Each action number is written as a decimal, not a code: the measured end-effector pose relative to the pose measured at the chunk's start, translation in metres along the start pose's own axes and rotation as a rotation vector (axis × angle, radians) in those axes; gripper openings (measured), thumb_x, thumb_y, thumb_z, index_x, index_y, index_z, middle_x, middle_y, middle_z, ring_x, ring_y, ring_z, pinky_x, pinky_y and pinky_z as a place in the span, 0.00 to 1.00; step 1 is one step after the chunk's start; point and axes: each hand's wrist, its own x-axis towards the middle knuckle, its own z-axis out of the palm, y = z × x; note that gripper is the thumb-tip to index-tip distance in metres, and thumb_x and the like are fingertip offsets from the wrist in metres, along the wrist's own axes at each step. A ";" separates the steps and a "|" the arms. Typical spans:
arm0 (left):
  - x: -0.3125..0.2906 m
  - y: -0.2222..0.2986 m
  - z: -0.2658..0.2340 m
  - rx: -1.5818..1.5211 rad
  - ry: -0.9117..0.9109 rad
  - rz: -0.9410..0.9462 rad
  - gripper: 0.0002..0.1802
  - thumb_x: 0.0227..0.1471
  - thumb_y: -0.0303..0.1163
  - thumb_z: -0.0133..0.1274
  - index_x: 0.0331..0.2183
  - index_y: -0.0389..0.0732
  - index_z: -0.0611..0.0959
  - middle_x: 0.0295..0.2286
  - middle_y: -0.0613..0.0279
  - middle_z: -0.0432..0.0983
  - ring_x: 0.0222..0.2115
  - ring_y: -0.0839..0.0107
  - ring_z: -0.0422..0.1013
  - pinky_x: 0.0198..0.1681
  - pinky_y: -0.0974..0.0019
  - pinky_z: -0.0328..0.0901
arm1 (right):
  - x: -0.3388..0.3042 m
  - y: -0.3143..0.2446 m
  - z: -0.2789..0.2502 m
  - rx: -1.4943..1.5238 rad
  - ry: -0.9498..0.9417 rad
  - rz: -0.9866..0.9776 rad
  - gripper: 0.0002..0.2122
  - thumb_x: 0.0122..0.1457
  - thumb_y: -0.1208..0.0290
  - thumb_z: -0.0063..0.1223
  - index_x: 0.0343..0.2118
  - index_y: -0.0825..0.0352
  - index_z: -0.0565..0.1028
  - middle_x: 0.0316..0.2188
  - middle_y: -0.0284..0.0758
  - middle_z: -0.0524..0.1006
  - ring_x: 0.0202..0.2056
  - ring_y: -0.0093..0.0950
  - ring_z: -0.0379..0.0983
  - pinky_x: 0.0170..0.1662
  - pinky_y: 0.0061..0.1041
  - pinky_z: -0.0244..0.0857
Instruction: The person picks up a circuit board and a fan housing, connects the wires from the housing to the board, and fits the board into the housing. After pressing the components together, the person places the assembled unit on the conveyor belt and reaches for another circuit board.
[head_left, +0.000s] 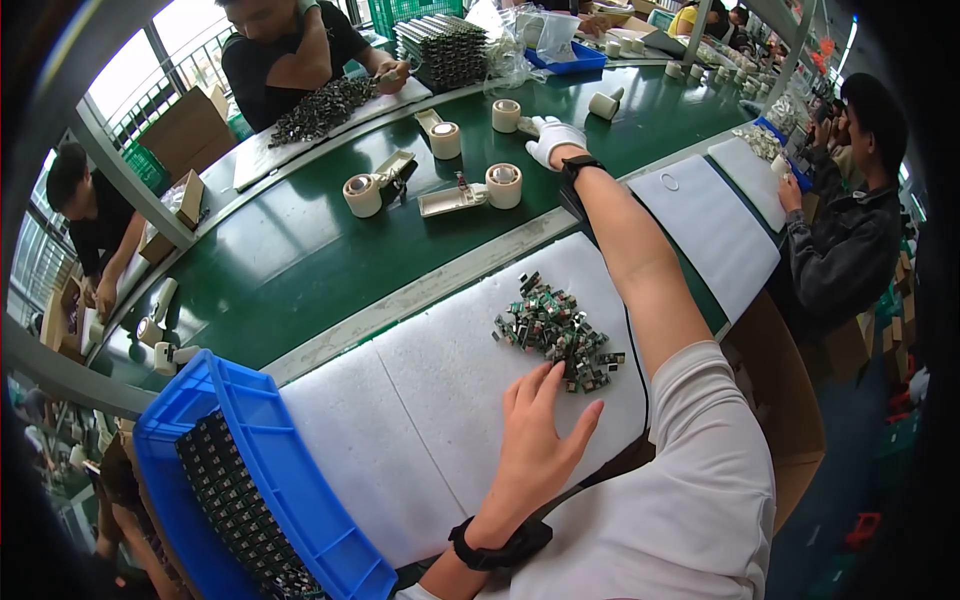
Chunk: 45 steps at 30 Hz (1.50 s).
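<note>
My left hand (540, 440) is bare, with fingers stretched out and thumb apart, over a white foam mat (370, 440). Its fingertips reach the near edge of a loose pile of small green circuit boards (555, 330). Across the green conveyor belt (300, 270) stretches my right arm. The white-gloved right hand (556, 140) has its fingers around the handle end of a white plastic housing with a round head (506, 115); the grip is partly hidden. More such housings stand nearby: one by itself (445, 140), one with its handle opened (363, 195), and one with a handle lying leftward (503, 186).
A blue bin (290, 470) with stacked board panels stands at the left of the mat. Another white housing (605, 104) lies farther along the belt. Co-workers sit across the belt and at the right. A second foam mat (700, 230) bears a small ring (669, 182).
</note>
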 end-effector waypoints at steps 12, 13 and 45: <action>0.000 -0.005 -0.002 -0.024 0.026 -0.004 0.19 0.55 0.26 0.60 0.49 0.35 0.80 0.42 0.52 0.78 0.42 0.57 0.74 0.46 0.57 0.70 | 0.021 -0.006 0.019 -0.169 -0.019 -0.016 0.15 0.59 0.64 0.54 0.44 0.65 0.83 0.43 0.44 0.83 0.47 0.43 0.80 0.49 0.40 0.75; 0.000 -0.003 -0.002 -0.074 0.050 -0.039 0.18 0.54 0.25 0.60 0.48 0.36 0.80 0.40 0.53 0.78 0.39 0.58 0.75 0.44 0.57 0.70 | 0.021 -0.009 0.017 -0.184 -0.006 -0.035 0.14 0.58 0.65 0.55 0.44 0.65 0.83 0.42 0.44 0.83 0.45 0.43 0.81 0.48 0.39 0.75; -0.050 0.028 -0.015 -0.134 0.095 0.370 0.16 0.50 0.19 0.60 0.42 0.39 0.81 0.36 0.54 0.77 0.30 0.60 0.77 0.35 0.62 0.72 | -0.176 -0.077 -0.197 -0.333 -0.486 -0.350 0.16 0.47 0.59 0.60 0.33 0.66 0.85 0.28 0.49 0.82 0.32 0.46 0.81 0.39 0.37 0.74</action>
